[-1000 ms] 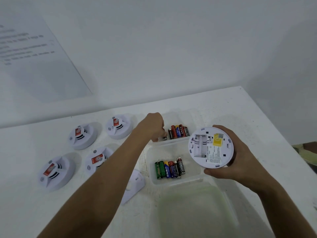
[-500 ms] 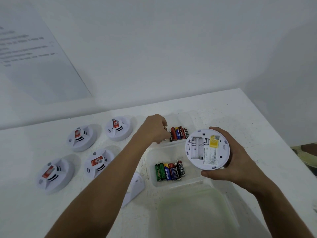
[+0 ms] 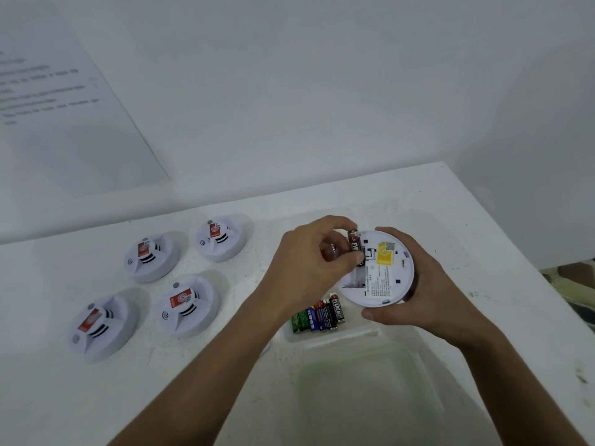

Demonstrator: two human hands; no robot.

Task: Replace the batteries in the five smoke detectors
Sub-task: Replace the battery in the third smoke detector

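My right hand (image 3: 428, 294) holds a white smoke detector (image 3: 383, 275) with its back up, showing a yellow sticker and a printed label. My left hand (image 3: 312, 265) pinches a red and black battery (image 3: 354, 244) against the detector's battery bay, which my fingers mostly cover. A second battery seems tucked in my left palm, partly hidden. Several batteries (image 3: 318, 315) lie in a clear plastic tray (image 3: 331, 336) just below the detector. Several more smoke detectors sit face up on the left of the white table, such as one (image 3: 183, 305) nearest my left forearm.
A translucent lid or container (image 3: 370, 391) lies in front of the tray, near the table's front. The table's right edge (image 3: 521, 252) runs diagonally close to my right hand. A wall with a printed sheet (image 3: 64, 101) stands behind.
My left hand left the far tray compartment with a battery and came right to the detector. My right hand brought the detector closer in and tilted it.
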